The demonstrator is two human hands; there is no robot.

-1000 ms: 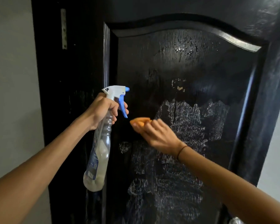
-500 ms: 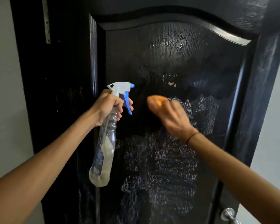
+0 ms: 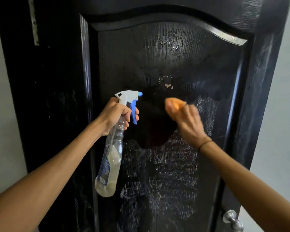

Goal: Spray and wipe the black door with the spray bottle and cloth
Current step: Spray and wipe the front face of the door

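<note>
Orange cloth (image 3: 175,106) gripped by right hand (image 3: 189,124) against black door (image 3: 174,61); left hand (image 3: 115,116) fingers wrap spray bottle (image 3: 111,158).

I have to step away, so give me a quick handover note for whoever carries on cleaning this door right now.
Left hand: grips the spray bottle by its neck, nozzle facing the black door.
Right hand: holds the orange cloth at the middle of the panel; it is blurred, so its grip is unclear.
Done: a dark wiped patch beside the cloth.
Left: the whitish film below and right of it, and droplets higher up.
</note>
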